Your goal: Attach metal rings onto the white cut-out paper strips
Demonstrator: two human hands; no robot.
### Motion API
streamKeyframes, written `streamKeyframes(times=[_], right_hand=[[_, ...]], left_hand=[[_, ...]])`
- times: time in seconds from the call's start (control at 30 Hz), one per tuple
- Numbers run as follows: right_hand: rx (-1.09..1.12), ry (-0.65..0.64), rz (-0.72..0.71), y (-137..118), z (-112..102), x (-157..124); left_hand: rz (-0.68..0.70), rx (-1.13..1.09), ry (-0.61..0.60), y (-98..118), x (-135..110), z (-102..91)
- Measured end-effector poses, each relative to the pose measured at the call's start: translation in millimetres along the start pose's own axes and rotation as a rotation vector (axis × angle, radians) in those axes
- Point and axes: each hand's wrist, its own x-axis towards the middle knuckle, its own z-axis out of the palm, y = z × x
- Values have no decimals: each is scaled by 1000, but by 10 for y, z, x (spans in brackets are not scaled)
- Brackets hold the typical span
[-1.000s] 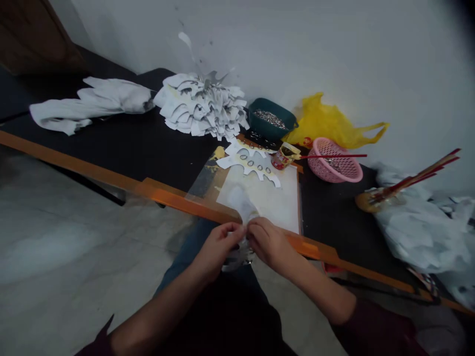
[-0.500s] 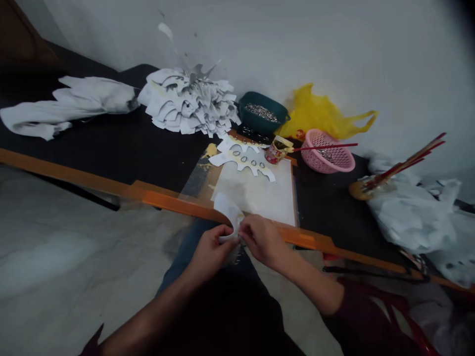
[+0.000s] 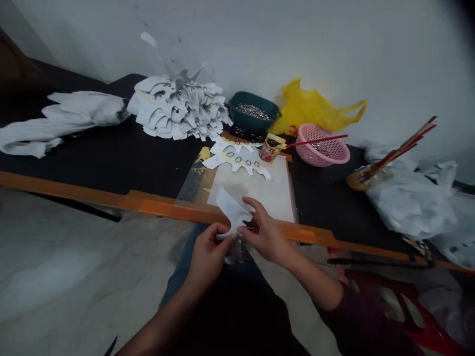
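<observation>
Between my hands, at the table's near edge, is a curved white cut-out piece (image 3: 230, 206) with a yellowish smear on it. My left hand (image 3: 210, 249) pinches its lower end between thumb and fingers. My right hand (image 3: 265, 232) grips its right side with the thumb, index finger raised; small details under the fingers are hidden. Just beyond, two similar scalloped white pieces (image 3: 241, 162) with yellow strips and metal rings lie on a white board (image 3: 256, 198). A small tub (image 3: 269, 150) with a red stick across it stands at the board's far side.
Behind are a heap of white cut-outs (image 3: 181, 109), a dark green basin (image 3: 256, 111) of metal bits, a yellow bag (image 3: 315, 109) and a pink basket (image 3: 322, 146). White cloth (image 3: 85, 111) lies left; red sticks (image 3: 401, 148) and plastic bags (image 3: 411, 207) are right.
My right hand's fingers have opened up from a tight pinch, with the index finger now lifted. The white piece is turned to show more of its face. The view has shifted slightly.
</observation>
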Motion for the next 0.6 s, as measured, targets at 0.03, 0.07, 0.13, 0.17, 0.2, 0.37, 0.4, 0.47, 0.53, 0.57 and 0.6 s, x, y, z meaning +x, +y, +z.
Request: streamKeyframes(times=[0.03, 0.07, 0.13, 0.17, 0.2, 0.37, 0.4, 0.47, 0.53, 0.57, 0.6], right_hand=[[47, -19, 12, -13, -8, 12], [111, -50, 35, -21, -21, 26], [265, -129, 99, -22, -60, 57], [330, -164, 126, -16, -82, 70], [380, -191, 143, -8, -104, 78], [394, -193, 178, 6, -158, 50], [388, -173, 183, -1, -155, 41], [411, -160, 190, -22, -146, 35], [481, -206, 204, -41, -143, 51], [516, -239, 213, -49, -146, 67], [538, -262, 217, -54, -152, 87]], left_hand=[[-18, -44, -24, 5, 2, -3], [-51, -110, -54, 9, 5, -7], [-142, -271, -105, 15, 7, -9], [-182, -342, -115, 16, 6, -7], [-211, -393, -114, 15, 4, -3], [-218, -361, -78, -6, -1, 29], [-196, -316, -79, -8, 3, 32], [-144, -239, -108, -5, 16, 26], [-129, -222, -164, 9, 31, 8], [-145, -232, -189, 19, 38, -4], [-168, -245, -206, 30, 44, -14]])
